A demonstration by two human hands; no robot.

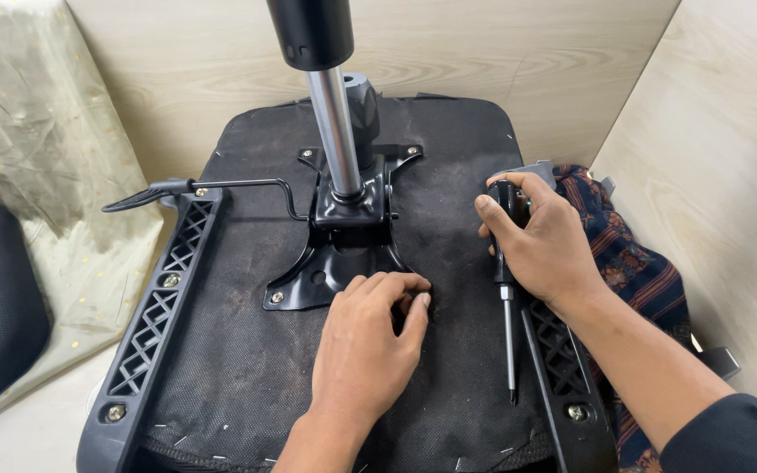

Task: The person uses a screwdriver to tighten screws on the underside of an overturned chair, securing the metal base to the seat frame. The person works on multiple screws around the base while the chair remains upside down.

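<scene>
So the left hand (370, 337) has its fingers (413, 302) curled in narrow, pinching at something tiny right at the near right corner of the black metal mounting plate (335, 263). Probably a bolt, but it's hidden under the fingertips, so can't say for sure.

The right hand (541, 241), off to the right of the plate, is wrapped tight around the black handle of a screwdriver (508, 342), shaft pointing back toward the person, tip hanging just above the fabric.

The plate sits in the middle of an upturned chair seat (247, 368), with the shiny gas cylinder (335, 131) standing straight up out of it and a thin lever (212, 186) running off left. Plastic armrest brackets (155, 324) run down either side of the plate.

Handling-wise, I'd guess the plate is stiff and heavy-ish steel, best gripped by its edges; the small part would be slippery and easy to drop. The seat underside is soft fuzzy cloth.

No labels or packaging that I can spot. A patterned cloth (633, 263) is bunched further right, and a pale gold-spotted sheet (37, 166) is far left.
</scene>
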